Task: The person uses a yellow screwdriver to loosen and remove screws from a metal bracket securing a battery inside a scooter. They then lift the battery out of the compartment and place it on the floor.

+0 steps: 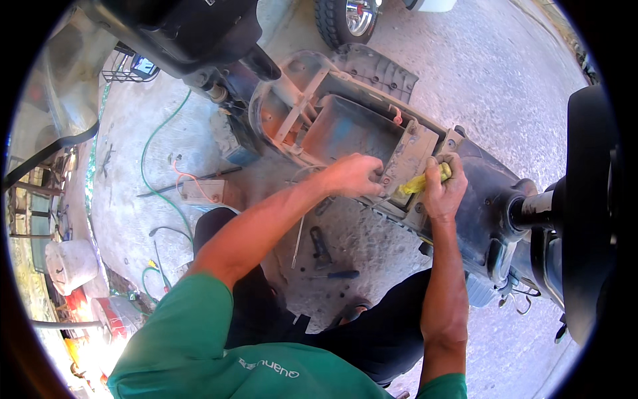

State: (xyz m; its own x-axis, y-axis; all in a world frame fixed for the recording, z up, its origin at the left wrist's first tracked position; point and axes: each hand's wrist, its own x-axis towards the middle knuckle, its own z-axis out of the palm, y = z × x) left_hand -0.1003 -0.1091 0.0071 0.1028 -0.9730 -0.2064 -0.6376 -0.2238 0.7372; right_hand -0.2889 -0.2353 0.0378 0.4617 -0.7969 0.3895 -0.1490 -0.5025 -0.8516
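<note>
We're wearing white letters [269, 366] | right hand [444, 188]: gripping yellow tool [420, 183] | left hand [355, 175]: half-curling by dusty box [352, 126], hold unclear

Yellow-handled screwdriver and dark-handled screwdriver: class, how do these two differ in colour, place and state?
The yellow-handled screwdriver has a bright handle; the dark-handled screwdriver looks dark blue.
The yellow-handled screwdriver is gripped in the right hand, over the vehicle frame; the dark-handled screwdriver lies loose on the ground.
Both have shafts pointing roughly toward the picture's left.
</note>
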